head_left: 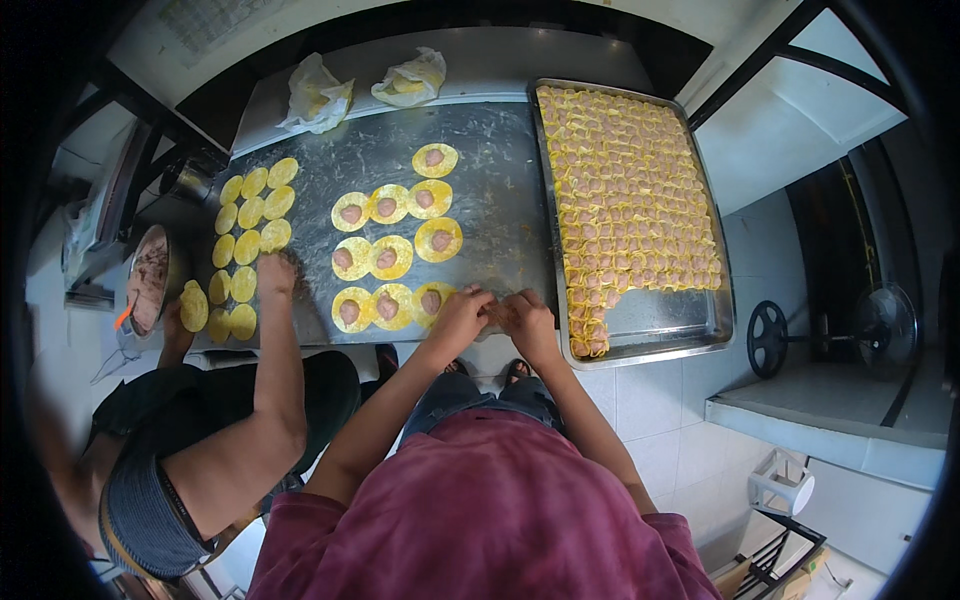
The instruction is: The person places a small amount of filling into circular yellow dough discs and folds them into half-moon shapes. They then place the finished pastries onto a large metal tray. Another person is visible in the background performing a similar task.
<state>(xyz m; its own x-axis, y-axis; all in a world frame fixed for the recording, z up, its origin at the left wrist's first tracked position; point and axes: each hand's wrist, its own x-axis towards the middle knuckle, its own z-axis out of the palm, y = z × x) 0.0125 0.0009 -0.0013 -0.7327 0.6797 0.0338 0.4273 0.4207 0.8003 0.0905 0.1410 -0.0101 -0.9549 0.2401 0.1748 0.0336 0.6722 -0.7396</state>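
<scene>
Close together at the table's near edge, my left hand (465, 316) and my right hand (524, 322) have their fingers curled and pinched inward. Whatever lies between the fingertips is too small and covered to make out. Just left of my left hand is a round yellow wrapper (421, 312) with a lump of pink meat filling on it. Several more filled wrappers (400, 265) lie flat in loose rows beyond it. To the right of my right hand stands a metal tray (655, 330), mostly filled with tight rows of small yellow dumplings (640, 190), pink filling showing on top.
On my left, a co-worker's hand (277, 274) reaches over bare yellow wrappers (250, 212); the other holds a wrapper (194, 307) by a bowl of pink filling (150, 275). Two plastic bags (318, 95) lie along the back. A fan (885, 320) stands at right.
</scene>
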